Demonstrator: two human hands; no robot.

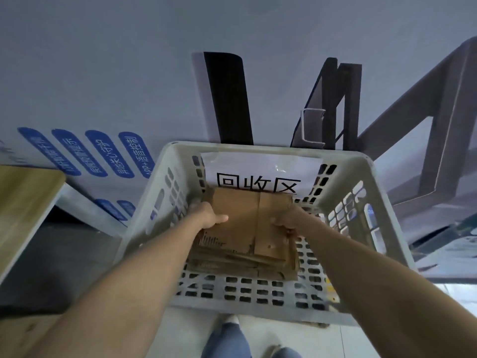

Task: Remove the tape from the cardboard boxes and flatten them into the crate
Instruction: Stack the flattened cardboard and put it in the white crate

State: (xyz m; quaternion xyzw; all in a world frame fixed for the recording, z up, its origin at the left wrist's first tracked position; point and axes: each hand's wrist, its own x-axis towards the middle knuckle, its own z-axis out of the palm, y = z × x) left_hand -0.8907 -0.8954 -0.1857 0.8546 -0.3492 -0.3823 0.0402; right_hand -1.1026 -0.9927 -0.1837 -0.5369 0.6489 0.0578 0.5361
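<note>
- Down inside the crate point(258, 312), near its middle, we see the left hand point(209, 218) gripping the left edge of the top flattened cardboard sheet point(240, 223). Its thumb lies on the sheet's upper face and its fingers pass out of sight beneath.
- Opposite it, the right hand point(286, 220) grips the right edge of the same sheet, with its fingers curled over that edge.
- That sheet sits over a cardboard stack point(232, 259) on the crate floor. We cannot tell whether it rests on the stack or is held just above it.
- We count two hands, both bare, with both forearms reaching in over the crate's near wall.
- We count one crate, of pale plastic with slotted walls and floor.
- The stack holds several flattened pieces, but their edges overlap too much for an exact count.
- We count one paper label point(258, 171) on the inside of the far wall, bearing three large black characters. The cardboard hides its lower edge.
- At far left, on the wall, we count four blue stickers point(109, 154) in a row, with two more partly visible lower down.
- One wooden tabletop point(25, 202) stands at the left, one black panel point(229, 99) rises behind the crate, and one dark metal frame point(438, 156) stands at far right.
- Near the bottom edge we see two legs in jeans point(227, 339).
</note>
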